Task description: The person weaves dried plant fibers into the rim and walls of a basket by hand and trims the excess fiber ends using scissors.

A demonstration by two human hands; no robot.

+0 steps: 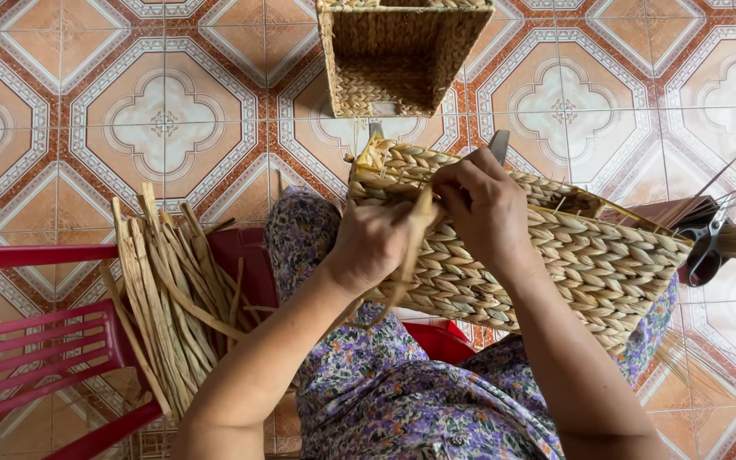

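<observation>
Both hands are busy with a long woven basket [572, 260] that lies across the person's lap. The left hand [374, 245] is curled around the near end of the basket and pinches a flat straw strip [411, 255] that hangs down under it. The right hand [485, 211] sits just beside the left one, on top of the basket, with its fingers bent tight on the same strip at the rim.

To the left of the left hand, a bundle of dry straw [168, 298] rests on a red chair [36, 349]. Past both hands, a finished square basket [398, 55] stands on the tiled floor [163, 119]. Well off to the right of the right hand, scissors [709, 243] lie near some thin sticks.
</observation>
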